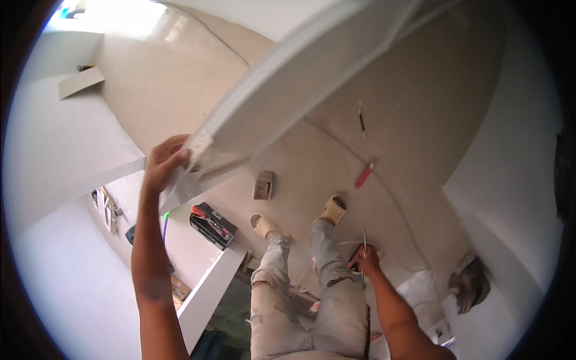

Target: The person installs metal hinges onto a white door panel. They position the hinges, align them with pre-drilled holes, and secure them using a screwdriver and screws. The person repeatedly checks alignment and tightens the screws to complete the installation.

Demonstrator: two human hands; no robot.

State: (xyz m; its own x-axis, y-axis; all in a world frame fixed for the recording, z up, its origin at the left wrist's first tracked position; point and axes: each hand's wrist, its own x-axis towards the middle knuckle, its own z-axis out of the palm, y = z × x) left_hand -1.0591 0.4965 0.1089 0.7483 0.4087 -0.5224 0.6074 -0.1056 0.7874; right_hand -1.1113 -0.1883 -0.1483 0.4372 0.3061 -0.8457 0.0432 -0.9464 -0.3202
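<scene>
A long white panel [279, 99] with raised edges, perhaps a frame, slants from the middle left up to the top right. My left hand [167, 162] is closed round its lower left end, the fingers partly behind the edge. My right hand [370, 262] hangs low beside my right leg, closed on a red tool [356, 257] whose kind I cannot make out. Something thin and pale sticks up by that hand. Below the panel's low end stands an open black toolbox [213, 227] with red-handled tools in it.
On the beige floor lie a small open cardboard box [263, 185], a red utility knife [364, 175], a black-and-white pen-like stick [362, 120] and a trailing cable [396, 204]. White walls rise on both sides. A dark bag-like bundle [470, 283] sits at the lower right.
</scene>
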